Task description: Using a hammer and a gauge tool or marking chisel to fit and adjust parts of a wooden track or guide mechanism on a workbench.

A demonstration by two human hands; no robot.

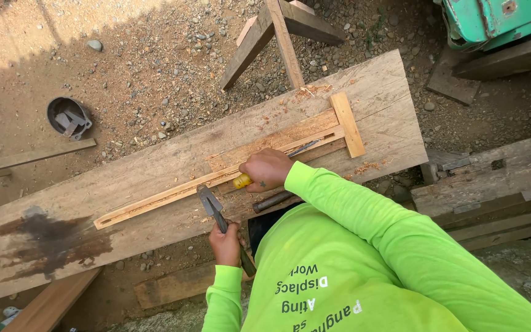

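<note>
Gripped tight, the right hand (268, 169) held a yellow-handled chisel (275, 163) against the strip (216, 179) on the plank (155, 166); the left hand (225, 243) clenched a hammer (215, 211); a glancing blow could have struck knuckles.

Left hand (225, 244) grips hammer (215, 212) by its handle, head raised just over the plank tabletop (155, 166). Right hand (267, 169) closed around yellow-handled chisel (278, 161), blade lying along a thin wooden strip (173, 195). Short cross batten (348, 124) at strip's far end. Shavings scattered. Dark stain (44, 243) on plank. Gravel ground (155, 55) beyond, with round dark container (67, 117).
</note>
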